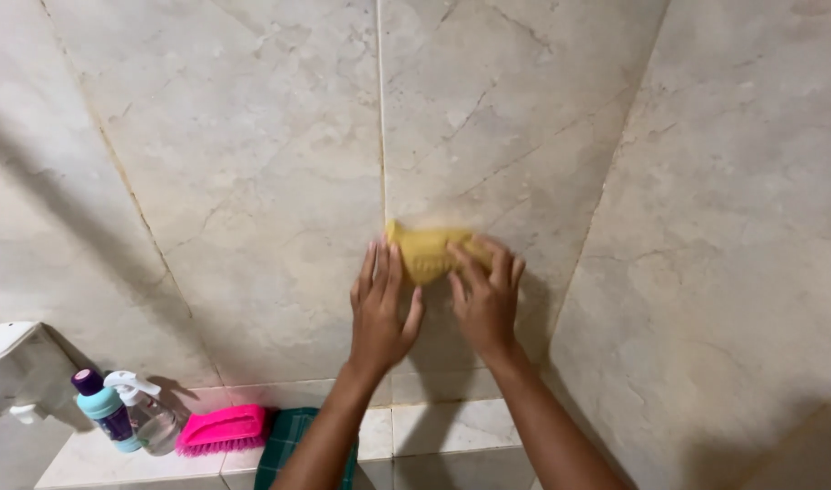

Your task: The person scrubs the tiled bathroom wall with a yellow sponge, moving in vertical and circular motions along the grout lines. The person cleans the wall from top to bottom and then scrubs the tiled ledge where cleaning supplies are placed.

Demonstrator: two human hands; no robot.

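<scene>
A: Report the hand states.

B: Left hand [381, 313] lies flat, fingers together, pressed on the marble wall [252, 163], its fingertips touching the yellow cloth [429, 252]. Right hand [486, 298] lies with fingers spread over the cloth, pinning it to the wall.

A: Cloth location?

B: At 12 o'clock from both hands, bunched, on the vertical grout line [381, 109].

A: Surrounding items?

B: At 8 o'clock from the hands, on the tiled ledge [433, 426]: pink scrub brush [223, 428], clear spray bottle [147, 413], blue bottle with purple cap [105, 408]. A green checked cloth [288, 440] lies beside the brush.
</scene>
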